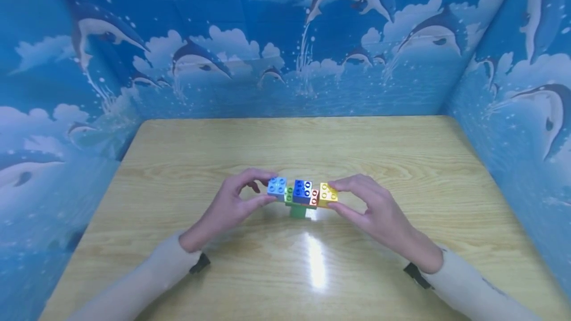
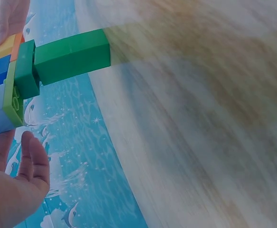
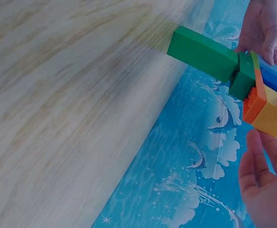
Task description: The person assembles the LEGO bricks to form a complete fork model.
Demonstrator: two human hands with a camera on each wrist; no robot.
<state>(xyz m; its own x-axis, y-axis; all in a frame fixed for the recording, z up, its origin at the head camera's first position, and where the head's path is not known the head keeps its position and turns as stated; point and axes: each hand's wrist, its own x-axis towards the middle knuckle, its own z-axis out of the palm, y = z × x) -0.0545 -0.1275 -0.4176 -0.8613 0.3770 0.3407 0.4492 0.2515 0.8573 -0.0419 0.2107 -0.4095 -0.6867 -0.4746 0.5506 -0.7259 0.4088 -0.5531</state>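
A toy-brick build stands on the wooden table between both hands. Its foot is a tall green block [image 2: 74, 57], topped by a wider dark green brick [image 3: 243, 76]. Above that lie a lime green brick [image 2: 13, 99] and an orange brick [image 3: 255, 103]. The top row has a light blue brick [image 1: 277, 190] at left, a dark blue brick [image 1: 300, 193] in the middle and a yellow brick [image 1: 327, 197] at right. My left hand [image 1: 228, 207] pinches the light blue brick between thumb and fingers. From the other side, my right hand [image 1: 381, 212] pinches the yellow brick.
The wood-grain table [image 1: 214, 271] reaches out around the build on every side. Blue dolphin-print walls [image 1: 250, 83] stand behind it and to the left and right. A glare patch [image 1: 315, 261] shines on the near tabletop.
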